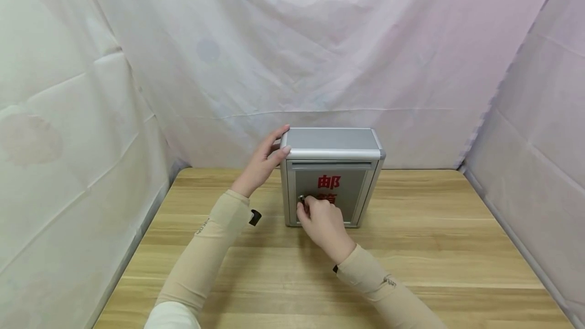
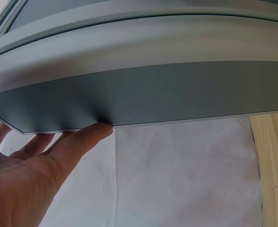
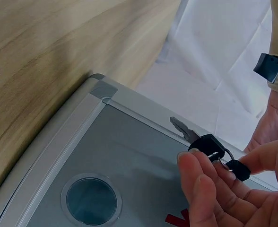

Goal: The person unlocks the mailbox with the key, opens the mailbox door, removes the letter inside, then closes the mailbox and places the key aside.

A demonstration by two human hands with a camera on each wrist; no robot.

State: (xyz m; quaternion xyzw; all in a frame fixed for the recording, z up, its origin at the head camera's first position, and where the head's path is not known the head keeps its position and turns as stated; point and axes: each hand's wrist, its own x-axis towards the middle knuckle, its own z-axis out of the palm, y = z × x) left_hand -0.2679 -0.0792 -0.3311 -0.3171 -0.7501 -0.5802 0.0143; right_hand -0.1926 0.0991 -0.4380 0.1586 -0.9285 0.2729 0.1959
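Note:
A grey metal mailbox (image 1: 332, 139) with red characters on its front door stands upright on the wooden table. At its upper left corner, my left hand (image 1: 260, 166) rests with thumb and fingers spread along the side; the left wrist view has the fingertips against the grey panel. My right hand (image 1: 325, 222) is at the left of the door and pinches a black-headed key (image 3: 238, 170) between thumb and fingers, close at the small round lock (image 1: 301, 197). A second key (image 3: 207, 144) hangs from the same ring, its metal blade sticking out. The held key's blade is hidden.
Below the mailbox's top runs a slot (image 1: 331, 165). A round window (image 3: 91, 201) sits low on the door. The wood-grain table (image 1: 434, 248) extends to both sides, with white cloth (image 1: 320, 55) hanging behind and at the sides.

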